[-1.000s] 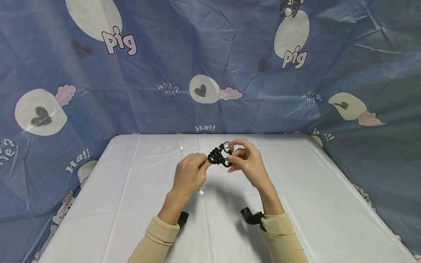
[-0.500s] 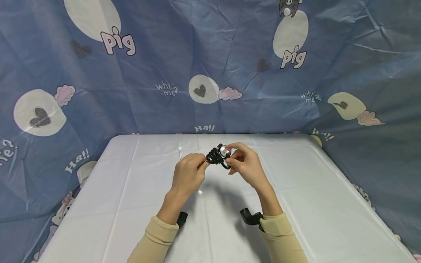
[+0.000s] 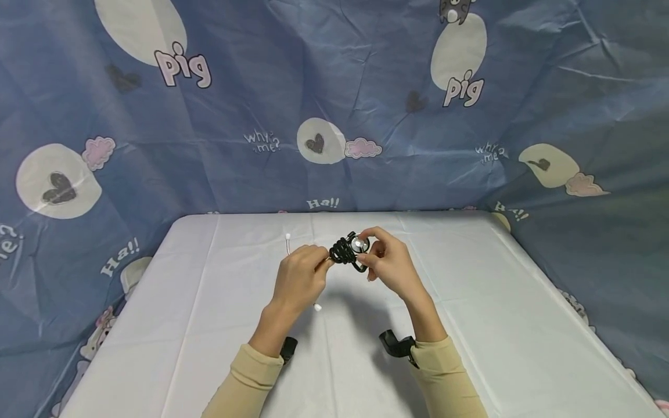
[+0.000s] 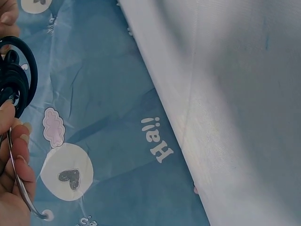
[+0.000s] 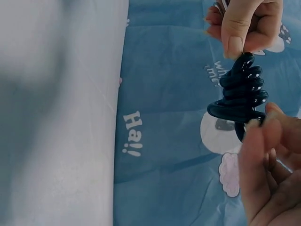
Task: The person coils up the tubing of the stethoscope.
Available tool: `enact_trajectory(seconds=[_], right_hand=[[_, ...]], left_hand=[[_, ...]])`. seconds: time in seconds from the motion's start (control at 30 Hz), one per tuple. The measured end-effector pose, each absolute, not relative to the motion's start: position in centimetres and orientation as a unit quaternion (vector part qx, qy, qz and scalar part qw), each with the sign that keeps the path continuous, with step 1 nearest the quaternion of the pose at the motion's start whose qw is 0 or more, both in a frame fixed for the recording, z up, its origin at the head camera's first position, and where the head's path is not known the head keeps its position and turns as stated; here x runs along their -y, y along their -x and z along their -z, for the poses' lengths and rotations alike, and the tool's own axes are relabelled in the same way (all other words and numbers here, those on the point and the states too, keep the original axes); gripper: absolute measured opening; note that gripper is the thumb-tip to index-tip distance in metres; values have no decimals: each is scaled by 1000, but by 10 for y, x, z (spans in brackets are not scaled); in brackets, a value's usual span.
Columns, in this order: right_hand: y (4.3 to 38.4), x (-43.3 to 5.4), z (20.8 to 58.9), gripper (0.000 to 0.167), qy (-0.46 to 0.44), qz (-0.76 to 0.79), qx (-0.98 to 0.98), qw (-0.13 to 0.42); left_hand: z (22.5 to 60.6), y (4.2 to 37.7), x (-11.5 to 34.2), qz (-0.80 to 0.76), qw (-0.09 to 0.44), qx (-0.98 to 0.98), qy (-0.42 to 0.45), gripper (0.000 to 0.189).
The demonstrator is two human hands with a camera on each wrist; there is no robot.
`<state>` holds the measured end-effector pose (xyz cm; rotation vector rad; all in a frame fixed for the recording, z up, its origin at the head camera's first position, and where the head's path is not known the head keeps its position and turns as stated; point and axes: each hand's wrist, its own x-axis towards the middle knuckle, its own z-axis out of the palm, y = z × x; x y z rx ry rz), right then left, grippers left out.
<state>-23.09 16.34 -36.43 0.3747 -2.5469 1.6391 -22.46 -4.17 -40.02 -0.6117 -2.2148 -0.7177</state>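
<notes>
A stethoscope, its black tubing [image 3: 342, 251] wound into a tight coil, is held up above the table between both hands. My left hand [image 3: 300, 276] grips the metal ear tubes beside the coil. One white ear tip [image 3: 288, 237] sticks out beyond that hand and the other [image 3: 317, 307] below it. On the coil's right side, my right hand [image 3: 392, 264] pinches around the round silver chest piece [image 3: 359, 244] and the tubing there. In the left wrist view, a curved metal ear tube [image 4: 21, 181] runs across the left fingers. The right wrist view shows several stacked tubing loops [image 5: 242, 89].
A white cloth covers the table [image 3: 235, 348]. Behind and beside it hangs a blue printed curtain [image 3: 251, 180]. Black wrist mounts [image 3: 397, 345] sit at the sleeve cuffs.
The right hand has brought the chest piece slightly down and left, closer against the coil. My left hand keeps its grip, nearly still.
</notes>
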Motion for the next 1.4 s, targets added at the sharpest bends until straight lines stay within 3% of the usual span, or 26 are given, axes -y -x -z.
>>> enact_trajectory(seconds=[0.43,0.97,1.23,1.4], right_hand=[[231,-163,364,34,-108,-522,845,39],[229,-145,371,11,-59,-496,851,164],[230,-143,375,35,-33,-427,886,180],[231,-144,374,27,-35,-377,904,199]], left_hand=[[403,226,40,269,374,854,244,20],[402,225,37,251,380,854,251,21],[404,225,36,241,381,856,253,22],[405,225,35,246,375,859,248,23]])
